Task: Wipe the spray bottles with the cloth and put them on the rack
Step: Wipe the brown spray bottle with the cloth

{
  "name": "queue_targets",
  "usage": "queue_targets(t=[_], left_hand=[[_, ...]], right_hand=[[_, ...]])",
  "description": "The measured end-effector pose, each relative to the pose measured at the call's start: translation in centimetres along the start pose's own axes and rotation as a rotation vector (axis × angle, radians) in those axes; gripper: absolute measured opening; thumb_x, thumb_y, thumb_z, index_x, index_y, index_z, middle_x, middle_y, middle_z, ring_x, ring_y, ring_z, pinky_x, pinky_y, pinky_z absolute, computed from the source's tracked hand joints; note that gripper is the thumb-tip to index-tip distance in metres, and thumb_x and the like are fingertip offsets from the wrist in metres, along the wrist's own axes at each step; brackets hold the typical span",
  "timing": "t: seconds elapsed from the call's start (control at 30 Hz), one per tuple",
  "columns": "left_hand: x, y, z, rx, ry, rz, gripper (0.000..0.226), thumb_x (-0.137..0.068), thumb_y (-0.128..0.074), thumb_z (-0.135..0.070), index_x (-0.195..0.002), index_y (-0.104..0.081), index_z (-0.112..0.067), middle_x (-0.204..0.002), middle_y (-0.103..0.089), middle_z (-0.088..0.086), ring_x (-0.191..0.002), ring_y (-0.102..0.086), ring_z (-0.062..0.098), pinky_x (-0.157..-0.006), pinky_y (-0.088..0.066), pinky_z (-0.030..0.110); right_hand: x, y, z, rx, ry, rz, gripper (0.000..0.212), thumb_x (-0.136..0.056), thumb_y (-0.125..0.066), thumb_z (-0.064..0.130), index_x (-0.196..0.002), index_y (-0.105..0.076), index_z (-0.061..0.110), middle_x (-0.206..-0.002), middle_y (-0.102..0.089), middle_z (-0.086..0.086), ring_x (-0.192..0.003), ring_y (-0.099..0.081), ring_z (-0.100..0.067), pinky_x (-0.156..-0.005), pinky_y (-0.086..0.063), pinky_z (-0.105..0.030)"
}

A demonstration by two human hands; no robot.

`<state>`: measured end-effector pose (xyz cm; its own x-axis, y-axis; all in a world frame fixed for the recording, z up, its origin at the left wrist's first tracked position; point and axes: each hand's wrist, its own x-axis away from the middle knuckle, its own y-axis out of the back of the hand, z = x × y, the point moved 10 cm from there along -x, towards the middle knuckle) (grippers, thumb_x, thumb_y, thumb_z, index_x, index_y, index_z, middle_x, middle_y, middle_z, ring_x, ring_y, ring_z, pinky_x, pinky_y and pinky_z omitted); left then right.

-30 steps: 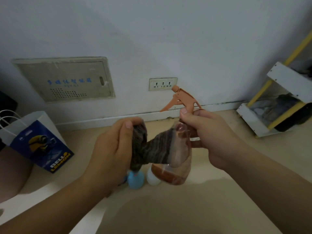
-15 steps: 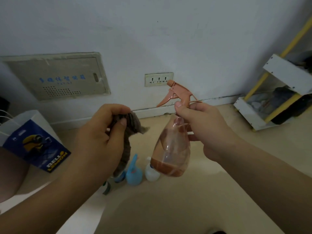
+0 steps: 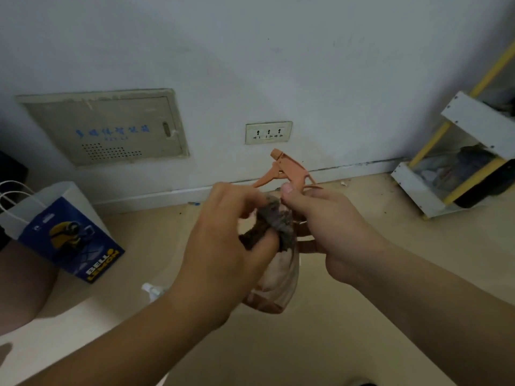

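In the head view, the orange spray bottle (image 3: 277,285) is held up mid-scene, gripped at its neck by the right hand (image 3: 328,227). The brown cloth (image 3: 267,227) is bunched in the left hand (image 3: 223,246) and pressed to the bottle's shoulder. The bottle is judged light, thin-walled and perhaps slippery, so the neck is best held. The rack (image 3: 457,162) stands far right.

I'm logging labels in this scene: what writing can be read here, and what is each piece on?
"BELL LEMON": on the blue front of the paper bag.
Blue characters, with a smaller line beneath, on the wall panel: too blurred to read.
Orange spray bottle: no label shows.
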<state>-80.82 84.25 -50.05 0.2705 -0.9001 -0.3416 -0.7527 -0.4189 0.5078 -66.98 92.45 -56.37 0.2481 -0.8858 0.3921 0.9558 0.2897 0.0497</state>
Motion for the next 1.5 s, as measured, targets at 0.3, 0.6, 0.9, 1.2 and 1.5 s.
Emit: queue_targets(t=[0.3, 0.6, 0.9, 1.2, 1.5], left_hand=[[1.9, -3.7, 3.3, -0.24, 0.256, 0.298, 0.042, -0.079, -0.042, -0.073, -0.099, -0.047, -0.037, -0.086, -0.062, -0.013, -0.076, -0.061, 0.01, -0.064, -0.049, 0.035], [3.5, -5.2, 7.7, 0.605, 0.961, 0.4, 0.054, -0.096, -0.05, -0.067, -0.1, -0.079, -0.021, -0.095, -0.081, 0.007, -0.093, -0.077, 0.03, -0.1, -0.055, 0.053], [2.0, -4.4, 2.0, -0.012, 0.004, 0.29, 0.054, -0.096, -0.058, -0.039, -0.147, -0.045, -0.032, -0.137, -0.058, -0.013, -0.12, -0.059, 0.008, -0.095, -0.053, 0.029], [3.0, -5.3, 0.7, -0.368, -0.057, 0.248, 0.068, -0.09, -0.052, -0.059, -0.15, -0.039, -0.029, -0.128, -0.056, -0.009, -0.11, -0.058, 0.013, -0.084, -0.055, 0.036], [0.5, -4.8, 3.9, 0.33, 0.348, 0.44, 0.015, -0.093, -0.072, -0.033, -0.107, -0.071, -0.029, -0.093, -0.079, -0.013, -0.085, -0.074, -0.001, -0.078, -0.059, 0.016]], right_hand=[[1.0, -1.7, 1.0, -0.018, 0.136, -0.007, 0.019, -0.099, -0.069, 0.034, -0.095, -0.075, 0.016, -0.073, -0.075, 0.006, -0.067, -0.072, -0.003, -0.055, -0.053, -0.015], [1.3, -1.8, 2.2, -0.067, 0.073, 0.096, 0.022, -0.102, -0.063, 0.032, -0.101, -0.076, 0.016, -0.088, -0.071, -0.005, -0.078, -0.069, -0.016, -0.075, -0.063, -0.038], [0.7, -0.6, 1.6, -0.038, 0.095, -0.063, 0.018, -0.102, -0.065, 0.032, -0.102, -0.075, 0.017, -0.086, -0.077, 0.003, -0.078, -0.071, -0.01, -0.06, -0.05, -0.021], [0.9, -0.2, 0.8, -0.081, 0.019, -0.111, 0.026, -0.103, -0.064, 0.03, -0.094, -0.076, 0.009, -0.081, -0.077, -0.002, -0.07, -0.072, -0.01, -0.052, -0.054, -0.018], [1.7, -1.9, 2.9, -0.005, 0.198, -0.043, 0.015, -0.102, -0.064, 0.022, -0.098, -0.076, 0.015, -0.085, -0.081, 0.0, -0.086, -0.076, -0.013, -0.076, -0.061, -0.029]])
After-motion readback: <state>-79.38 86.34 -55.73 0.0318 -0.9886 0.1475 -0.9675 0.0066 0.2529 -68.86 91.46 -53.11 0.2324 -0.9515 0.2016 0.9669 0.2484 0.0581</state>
